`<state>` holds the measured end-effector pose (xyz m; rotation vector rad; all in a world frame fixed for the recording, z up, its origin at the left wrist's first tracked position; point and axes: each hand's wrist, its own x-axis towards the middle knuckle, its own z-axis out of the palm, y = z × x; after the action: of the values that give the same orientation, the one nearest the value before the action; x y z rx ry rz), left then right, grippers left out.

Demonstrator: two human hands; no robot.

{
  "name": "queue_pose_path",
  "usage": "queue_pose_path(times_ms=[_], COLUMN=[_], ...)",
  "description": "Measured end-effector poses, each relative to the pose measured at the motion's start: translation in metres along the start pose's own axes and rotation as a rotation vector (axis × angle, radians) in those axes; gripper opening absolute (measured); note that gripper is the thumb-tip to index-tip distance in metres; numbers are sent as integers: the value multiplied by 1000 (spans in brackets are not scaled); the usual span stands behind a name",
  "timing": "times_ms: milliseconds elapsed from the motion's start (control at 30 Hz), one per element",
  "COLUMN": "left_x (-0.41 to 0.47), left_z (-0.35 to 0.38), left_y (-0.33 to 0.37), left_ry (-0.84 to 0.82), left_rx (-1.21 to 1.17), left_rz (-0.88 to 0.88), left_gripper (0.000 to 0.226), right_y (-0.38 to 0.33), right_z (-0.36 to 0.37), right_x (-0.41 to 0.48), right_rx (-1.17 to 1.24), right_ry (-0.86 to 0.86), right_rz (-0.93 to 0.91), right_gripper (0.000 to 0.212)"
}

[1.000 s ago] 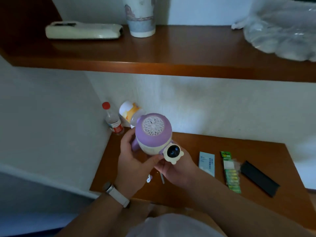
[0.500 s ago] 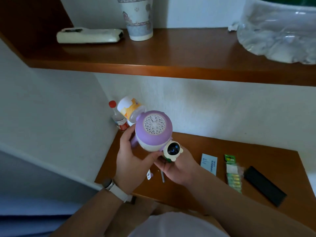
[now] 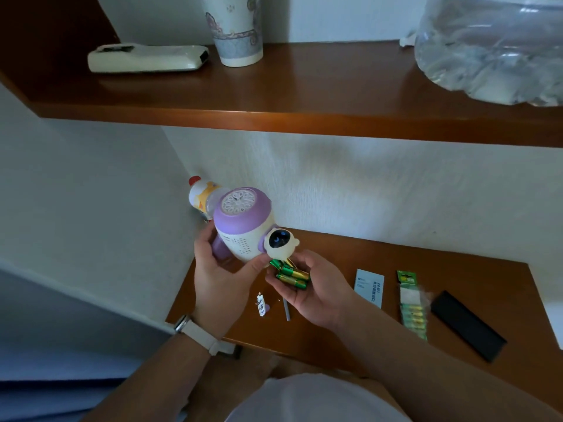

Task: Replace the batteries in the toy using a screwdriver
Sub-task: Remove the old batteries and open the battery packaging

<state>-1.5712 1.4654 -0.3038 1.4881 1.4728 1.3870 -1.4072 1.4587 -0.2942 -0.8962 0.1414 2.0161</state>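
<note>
Batteries (image 3: 291, 274) now lie in the right hand (image 3: 316, 290), where a second ago none showed. That hand is cupped palm-up, fingers curled under them. The left hand (image 3: 219, 278) grips the toy (image 3: 243, 226) round its white body and purple stub, above the table (image 3: 457, 269), at eleven o'clock from the batteries. The shell looks hard, light and smooth – probably slippery, so the stub is the surer hold, not the small head. A fresh battery pack (image 3: 412, 303) lies at three o'clock of the right hand.
</note>
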Motion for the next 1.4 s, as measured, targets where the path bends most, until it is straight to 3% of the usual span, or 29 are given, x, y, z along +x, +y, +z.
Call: queue_pose_path(times_ms=[333, 567, 733, 1000, 1400], left_x=[16, 24, 26, 38, 57], left_z=[2, -12, -30, -54, -53], left_y=[-20, -64, -109, -167, -211], left_ry=[48, -57, -83, -186, -403], left_rx=[-124, -224, -225, -305, -429], left_rz=[-239, -563, -763, -902, -900], left_gripper=[71, 95, 76, 94, 73], right_y=[-3, 4, 14, 34, 61], right_z=[-4, -7, -11, -9, -19], right_x=[4, 20, 28, 38, 60], right_rx=[17, -153, -266, -387, -465], right_ry=[102, 266, 380, 458, 435], right_rz=[11, 14, 7, -17, -47], right_gripper=[30, 28, 25, 26, 30])
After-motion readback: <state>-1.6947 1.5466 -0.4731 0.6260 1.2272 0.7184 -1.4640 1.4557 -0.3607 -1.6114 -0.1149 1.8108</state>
